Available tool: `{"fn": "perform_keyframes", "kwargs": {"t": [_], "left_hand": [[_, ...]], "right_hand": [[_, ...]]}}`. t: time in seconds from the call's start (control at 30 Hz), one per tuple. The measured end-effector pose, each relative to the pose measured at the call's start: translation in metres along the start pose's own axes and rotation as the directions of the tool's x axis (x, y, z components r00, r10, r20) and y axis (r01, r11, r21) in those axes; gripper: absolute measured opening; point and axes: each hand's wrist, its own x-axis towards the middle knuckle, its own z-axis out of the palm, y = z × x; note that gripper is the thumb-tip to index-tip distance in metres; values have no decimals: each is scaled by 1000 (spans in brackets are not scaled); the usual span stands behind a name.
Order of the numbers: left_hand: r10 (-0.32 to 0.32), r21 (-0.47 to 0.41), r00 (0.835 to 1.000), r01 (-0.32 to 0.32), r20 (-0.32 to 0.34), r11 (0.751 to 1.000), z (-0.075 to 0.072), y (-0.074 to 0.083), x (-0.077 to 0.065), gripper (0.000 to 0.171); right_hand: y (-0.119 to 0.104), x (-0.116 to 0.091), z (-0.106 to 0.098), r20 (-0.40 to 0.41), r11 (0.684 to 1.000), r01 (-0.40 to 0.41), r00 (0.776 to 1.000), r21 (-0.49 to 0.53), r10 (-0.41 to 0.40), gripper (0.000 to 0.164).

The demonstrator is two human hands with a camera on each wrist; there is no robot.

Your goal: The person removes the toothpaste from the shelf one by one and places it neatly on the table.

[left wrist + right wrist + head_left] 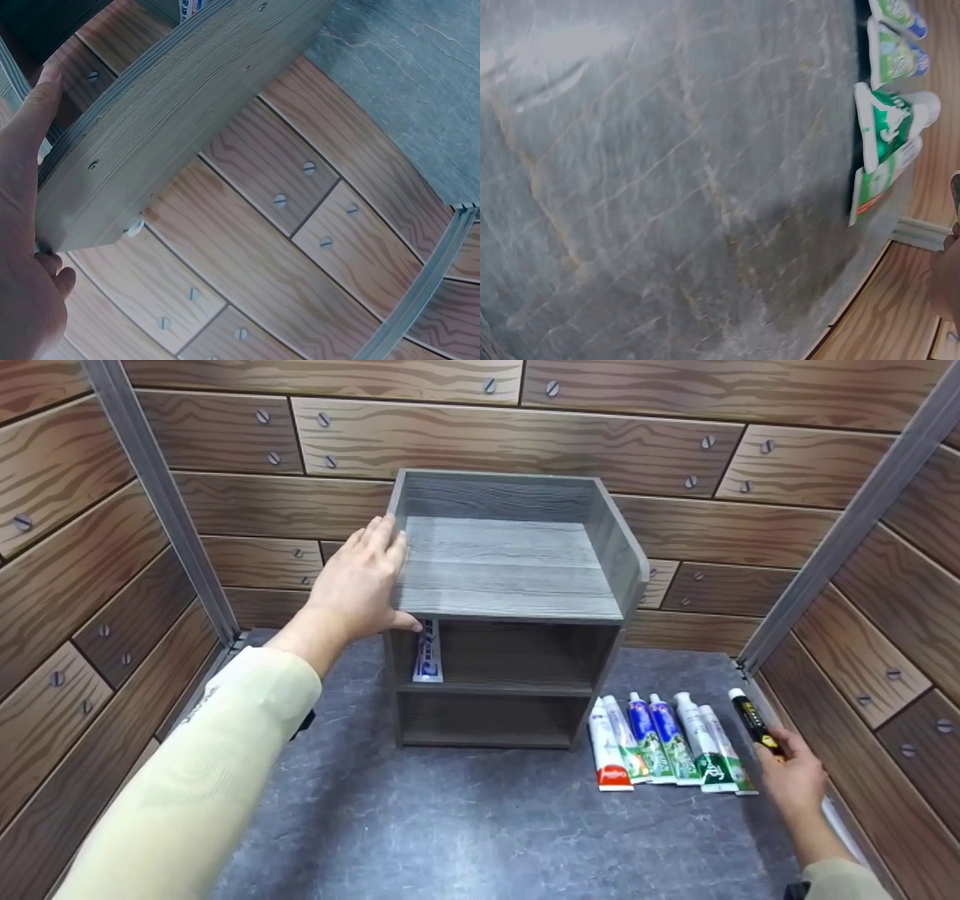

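My left hand (360,577) grips the left side of a grey wooden shelf unit (502,570), its thumb at the front edge of the top board. In the left wrist view, thumb and fingers lie on opposite sides of the side panel (157,127). A blue and white toothpaste tube (429,656) stands in the middle compartment, at its left wall. At the far right, my right hand (795,772) holds a black toothpaste tube (750,716) with a white cap and yellow marks, cap pointing away. The hand covers its lower end.
Several toothpaste tubes lie in a row right of the shelf unit, among them a white and red tube (611,750), a blue and green tube (649,735) and a white and green tube (705,746). Wood-patterned walls (517,439) enclose the grey marbled floor (450,825).
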Motion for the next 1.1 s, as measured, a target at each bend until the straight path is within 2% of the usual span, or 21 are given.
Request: {"fn": "perform_keyframes", "kwargs": {"t": [0.23, 0.4, 0.9, 1.1], "left_hand": [[-2, -10, 1000, 2, -2, 1000, 1, 0, 0, 133], [-1, -1, 1000, 1, 7, 1000, 1, 0, 0, 134], [-4, 0, 1000, 4, 5, 1000, -2, 0, -2, 135], [-7, -4, 1000, 7, 7, 1000, 0, -1, -1, 131]], "right_hand": [[14, 2, 1, 13, 997, -15, 1000, -69, 16, 40], [21, 0, 3, 64, 993, -50, 996, -107, 57, 44], [41, 4, 6, 193, 993, -43, 979, -108, 64, 46], [46, 5, 9, 217, 993, -47, 974, -113, 70, 49]]}}
